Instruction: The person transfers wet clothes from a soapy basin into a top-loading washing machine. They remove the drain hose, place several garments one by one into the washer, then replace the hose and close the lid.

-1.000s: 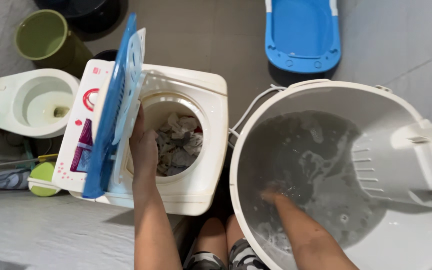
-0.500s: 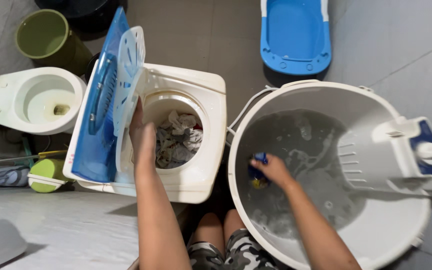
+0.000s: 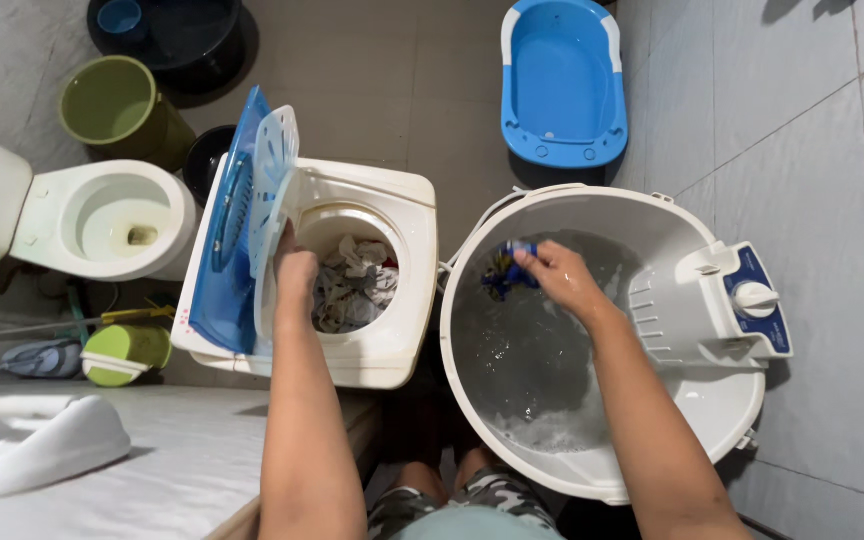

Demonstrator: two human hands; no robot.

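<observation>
1. While the right hand was over the round white wash tub, its fingers were pinched shut on a wet blue-and-dark cloth, held above the grey soapy water near the tub's far rim.
2. Cloth hung from the fingertips at the hand's left side, bunched up; it looked clear of the water, though contact with the tub wall couldn't be told.
3. Left hand was at the left edge of the spinner's round opening, fingers curled against the raised white perforated inner lid. Whether it gripped the lid or only pressed against it, I couldn't tell.
4. Blue translucent outer lid stood open just behind the white one, both tilted up on the left side of the white spin dryer.
5. Spinner drum held a heap of grey and white laundry, with a bit of red at its right edge.
6. Tub's control panel, blue with a white knob, sat on its right side.
7. Farther out: white toilet left of the dryer, green bucket and dark basin behind it, blue baby bath at the top, grey tiled floor to the right.
8. Person's knees in camouflage shorts showed at the bottom between both machines.
</observation>
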